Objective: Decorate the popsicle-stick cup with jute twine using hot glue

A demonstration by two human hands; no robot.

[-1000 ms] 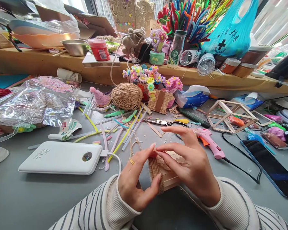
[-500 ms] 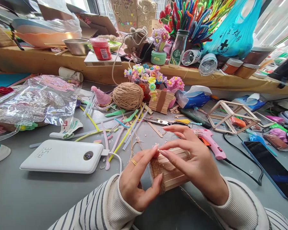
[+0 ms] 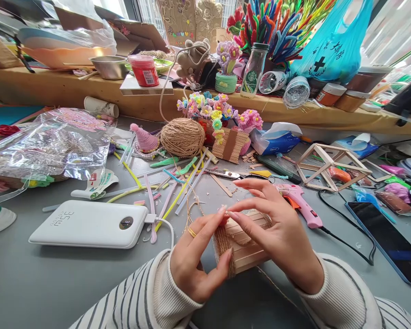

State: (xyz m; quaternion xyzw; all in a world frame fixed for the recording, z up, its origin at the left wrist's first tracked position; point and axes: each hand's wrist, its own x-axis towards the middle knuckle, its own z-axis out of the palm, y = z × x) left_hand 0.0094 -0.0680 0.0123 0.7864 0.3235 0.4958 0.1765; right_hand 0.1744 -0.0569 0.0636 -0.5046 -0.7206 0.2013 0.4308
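A small panel of wooden craft sticks [image 3: 247, 256] is tilted between my hands, its left end wound with jute twine [image 3: 222, 244]. My left hand [image 3: 198, 256] grips that wound end, thumb on the near face and fingers along the far edge. At the panel's top left corner, the thumb and index finger of my right hand [image 3: 276, 228] come together in a pinch against my left fingertips. Whatever lies between them is too small to make out. My right hand's other fingers are raised. A loose strand of twine [image 3: 274, 284] trails below the panel.
Beyond my hands sit a ball of twine [image 3: 182, 137] and scissors [image 3: 231, 174]. To the right lie a pink glue gun [image 3: 303, 205], its black cord, a phone [image 3: 390, 240] and a wooden stick frame [image 3: 332, 167]. A white power bank [image 3: 89, 224] lies left.
Both hands hold nearly the same pose on the panel. My right thumb and index finger have shifted very slightly at the corner.
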